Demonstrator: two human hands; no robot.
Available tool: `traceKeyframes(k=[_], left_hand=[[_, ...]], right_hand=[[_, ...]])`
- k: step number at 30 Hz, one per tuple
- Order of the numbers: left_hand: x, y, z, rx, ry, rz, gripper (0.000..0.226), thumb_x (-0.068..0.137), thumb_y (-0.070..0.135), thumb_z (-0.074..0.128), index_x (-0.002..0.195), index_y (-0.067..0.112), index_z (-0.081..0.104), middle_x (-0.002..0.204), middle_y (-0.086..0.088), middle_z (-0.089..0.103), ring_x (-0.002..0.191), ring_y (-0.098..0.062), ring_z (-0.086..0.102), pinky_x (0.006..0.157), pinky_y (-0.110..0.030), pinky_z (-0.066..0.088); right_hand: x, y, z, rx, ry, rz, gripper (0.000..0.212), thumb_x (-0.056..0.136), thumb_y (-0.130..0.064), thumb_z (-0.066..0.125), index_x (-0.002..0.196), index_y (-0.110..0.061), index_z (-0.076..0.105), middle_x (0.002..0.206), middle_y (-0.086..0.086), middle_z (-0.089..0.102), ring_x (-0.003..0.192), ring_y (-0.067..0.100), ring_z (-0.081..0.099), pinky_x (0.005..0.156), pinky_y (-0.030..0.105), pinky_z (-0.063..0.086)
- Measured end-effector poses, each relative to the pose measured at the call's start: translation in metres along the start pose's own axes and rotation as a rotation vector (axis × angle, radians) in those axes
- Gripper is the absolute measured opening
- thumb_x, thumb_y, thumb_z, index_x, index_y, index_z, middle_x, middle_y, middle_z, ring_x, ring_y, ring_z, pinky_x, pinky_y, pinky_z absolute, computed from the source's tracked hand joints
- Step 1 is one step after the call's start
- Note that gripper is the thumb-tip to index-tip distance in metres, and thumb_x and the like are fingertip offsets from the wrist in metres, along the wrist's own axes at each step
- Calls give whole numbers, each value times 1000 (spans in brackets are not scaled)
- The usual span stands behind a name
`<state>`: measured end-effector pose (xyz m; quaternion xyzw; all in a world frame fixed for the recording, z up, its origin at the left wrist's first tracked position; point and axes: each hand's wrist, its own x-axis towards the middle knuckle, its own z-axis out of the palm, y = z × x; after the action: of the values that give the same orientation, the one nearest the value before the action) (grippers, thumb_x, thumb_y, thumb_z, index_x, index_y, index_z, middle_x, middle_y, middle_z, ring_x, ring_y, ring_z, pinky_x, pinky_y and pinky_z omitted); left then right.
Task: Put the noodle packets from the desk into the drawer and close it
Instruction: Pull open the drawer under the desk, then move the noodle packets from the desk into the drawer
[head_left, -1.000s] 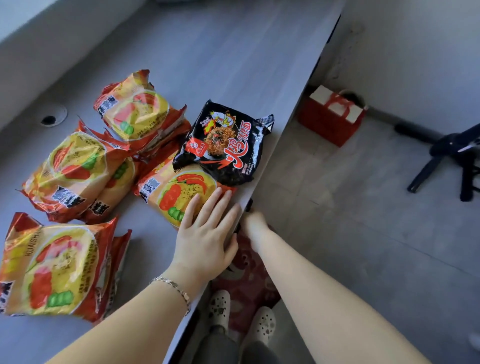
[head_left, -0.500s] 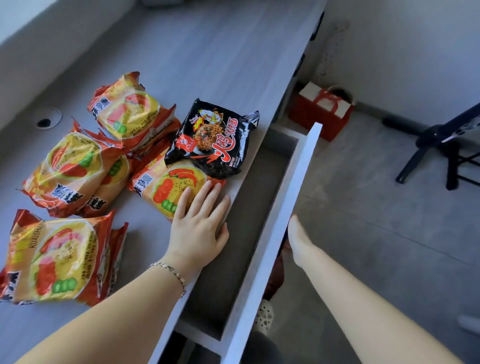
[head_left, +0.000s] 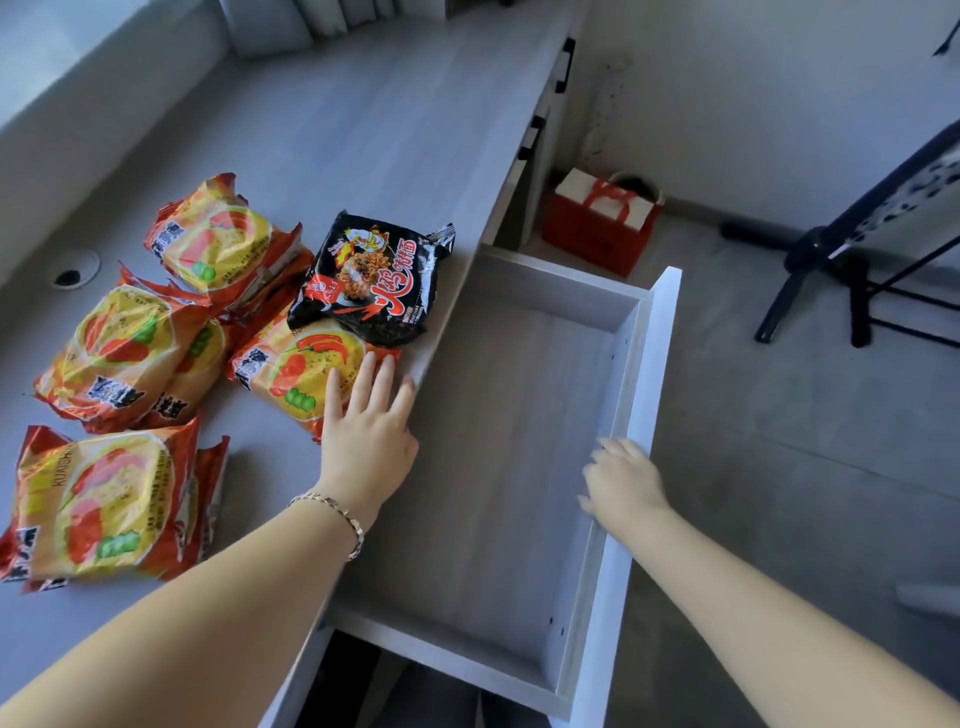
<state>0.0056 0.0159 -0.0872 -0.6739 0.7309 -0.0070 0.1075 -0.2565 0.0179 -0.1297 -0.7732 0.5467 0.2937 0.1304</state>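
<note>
On the desk (head_left: 363, 130), just at its front edge, my left hand (head_left: 369, 436) lies flat and spread, fingers (head_left: 363, 374) resting on the corner of the nearest orange noodle packet (head_left: 301, 374); it grips nothing. My right hand (head_left: 623, 480) rests on the inner side of the drawer's front panel, fingers loosely curled over the rim, holding the drawer (head_left: 493, 441) out. The drawer stands pulled wide and I see nothing in it.

All the packets are up on the desk. A black packet (head_left: 374, 280) overlaps the far end of the one under my fingers. Beyond it sits a heap of orange ones (head_left: 208, 260), and a separate stack (head_left: 98, 504) lies nearest me at the left.

I judge these to be light, puffed with air, with a brittle block inside a slick, crinkly film. Squeezing hard would likely crack the noodles, and a pinch on the flat face would probably slide off. The crimped seams at the ends look like the sure place to pinch, or I can span a packet across its width with thumb and fingers.

The one under my hand is closest to the edge, so it seems the easy first pick. The black one resting on it may get dragged along, so I would lift rather than pull. Stacked packets could slip apart if I take several at once.
</note>
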Motion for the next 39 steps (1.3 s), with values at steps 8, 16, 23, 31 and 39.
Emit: traceKeyframes(k=[8,16,23,31,39], left_hand=[[3,9,-6,-49,-70,-50,57,82,21,64,135,10,48,155,-15,29,147,-33,16,115,-58,11],[9,5,-23,-122,-181,-34,54,92,31,49,143,20,34,161,-6,12,149,-26,1,119,-51,8],[5,-45,-60,-419,81,-136,43,88,19,56,130,15,52,150,-8,37,138,-30,32,115,-44,18],[1,-169,-58,-343,-76,-630,101,74,53,68,151,20,12,160,-15,-7,146,-38,-9,118,-56,5],[6,-221,-33,-386,-245,-652,111,59,70,69,148,41,8,148,-16,32,131,-40,32,110,-52,22]], right_hand=[[-26,51,36,-39,-31,135,34,86,-17,52,118,-15,63,131,1,54,136,19,34,109,27,25],[-35,55,19,-42,-212,228,35,89,-22,45,122,-18,56,131,0,53,130,18,40,105,30,30],[-8,-46,-110,536,180,102,34,91,-28,48,121,-16,59,129,7,58,118,28,55,99,34,40],[30,-185,-174,499,213,-118,90,78,-53,61,145,-9,18,144,20,32,133,35,32,107,43,33],[59,-227,-169,418,233,70,105,68,-60,67,145,-15,11,144,21,30,131,35,27,104,44,31]])
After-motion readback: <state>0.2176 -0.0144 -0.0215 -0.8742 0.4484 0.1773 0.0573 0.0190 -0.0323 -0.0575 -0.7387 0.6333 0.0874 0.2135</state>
